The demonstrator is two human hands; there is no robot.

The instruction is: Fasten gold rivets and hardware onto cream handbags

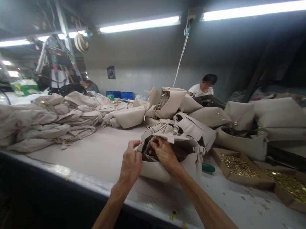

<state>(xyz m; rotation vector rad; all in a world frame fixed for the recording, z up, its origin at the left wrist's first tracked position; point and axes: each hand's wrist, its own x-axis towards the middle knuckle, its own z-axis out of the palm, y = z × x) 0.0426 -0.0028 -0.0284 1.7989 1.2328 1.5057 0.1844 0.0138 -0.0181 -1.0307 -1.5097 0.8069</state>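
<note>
Above the table (87, 152), left hand (132, 162) clamps the bag (158, 172), right hand (165, 155) bends inside it, grip unclear

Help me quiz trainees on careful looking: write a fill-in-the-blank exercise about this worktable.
1. Of the left hand and right hand, the one nearer the cardboard trays is the ____.
2. The small metal pieces lie in ____ such trays.
3. The object beside the open bag is coloured ____.
4. In the picture, the crumpled heap lies ____ of that bag.

Missing words: right; two; green; left.
</note>
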